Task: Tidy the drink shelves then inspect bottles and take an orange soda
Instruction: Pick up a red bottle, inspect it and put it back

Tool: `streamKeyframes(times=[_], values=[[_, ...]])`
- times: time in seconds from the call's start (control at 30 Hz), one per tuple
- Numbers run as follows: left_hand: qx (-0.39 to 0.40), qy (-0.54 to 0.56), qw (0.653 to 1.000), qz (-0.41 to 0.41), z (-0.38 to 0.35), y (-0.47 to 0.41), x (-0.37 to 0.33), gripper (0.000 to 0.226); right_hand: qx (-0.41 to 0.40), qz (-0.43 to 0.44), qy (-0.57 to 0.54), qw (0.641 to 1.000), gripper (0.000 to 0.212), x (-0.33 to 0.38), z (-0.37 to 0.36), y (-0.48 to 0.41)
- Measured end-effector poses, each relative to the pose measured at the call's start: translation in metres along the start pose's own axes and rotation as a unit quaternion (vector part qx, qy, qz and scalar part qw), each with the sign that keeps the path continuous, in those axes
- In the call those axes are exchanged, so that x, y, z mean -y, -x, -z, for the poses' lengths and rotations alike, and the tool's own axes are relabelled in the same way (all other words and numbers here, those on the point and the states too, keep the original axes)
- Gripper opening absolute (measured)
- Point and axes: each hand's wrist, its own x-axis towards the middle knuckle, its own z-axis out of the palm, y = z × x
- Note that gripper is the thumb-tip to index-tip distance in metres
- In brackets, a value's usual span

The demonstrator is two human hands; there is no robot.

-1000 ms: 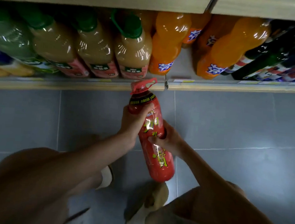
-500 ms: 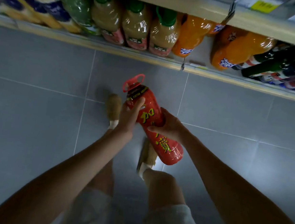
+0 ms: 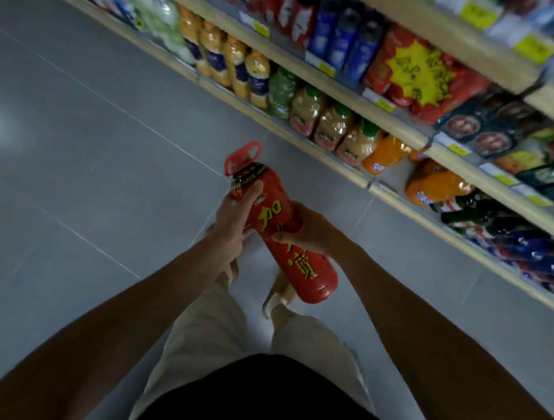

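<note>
**Red bottle in both hands, orange soda waiting on the low shelf**

The grey tiled floor [image 3: 107,163] spreads wide on the left hand's side and beneath both arms; that is the open room for turning or stepping back. Beyond the hands, the shelving runs slantwise, and its bottom shelf lip [image 3: 294,135] is the nearest hard edge.

On that low shelf, past the right hand and off to its outer side, stand the orange soda bottles [image 3: 384,153], with a gap between the nearer one and the next. They are apart from both hands and untouched. Green-capped juice bottles [image 3: 331,128] crowd just beside them, straight ahead of the hands.

The red bottle [image 3: 301,268] lies tilted, cap away from the person and base towards them. The left hand [image 3: 234,226] is clamped round its shoulder, thumb laid across the dark neck band. The right hand [image 3: 310,230] is curled round its middle from the far side.

I judge this to be the inspecting step. To do it well, roll the bottle with the right hand while the left steadies the neck, so the label comes round. The red carry loop [image 3: 243,157] juts past the left fingers, so mind it near the shelf lip when the bottle goes back.
</note>
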Motion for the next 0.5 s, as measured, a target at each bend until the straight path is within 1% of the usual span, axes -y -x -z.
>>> streamKeyframes(times=[0.13,0.23,0.3,0.4,0.5], values=[[-0.004,0.078,0.996,-0.036,0.048,0.023,-0.048,0.052,0.023,0.035,0.075,0.996,0.069,0.077,-0.003,-0.014],[-0.022,0.129,0.99,-0.048,0.096,0.028,-0.086,0.051,0.038,0.058,0.124,0.99,0.077,0.141,-0.018,-0.04],[-0.037,0.159,0.985,-0.061,0.134,0.026,-0.111,0.053,0.052,0.076,0.15,0.984,0.081,0.185,-0.034,-0.062],[-0.076,0.185,0.978,-0.063,0.199,0.017,-0.148,0.057,0.077,0.095,0.181,0.976,0.08,0.255,-0.067,-0.098],[-0.095,0.205,0.972,-0.061,0.265,0.007,-0.184,0.051,0.089,0.107,0.195,0.971,0.077,0.319,-0.107,-0.132]])
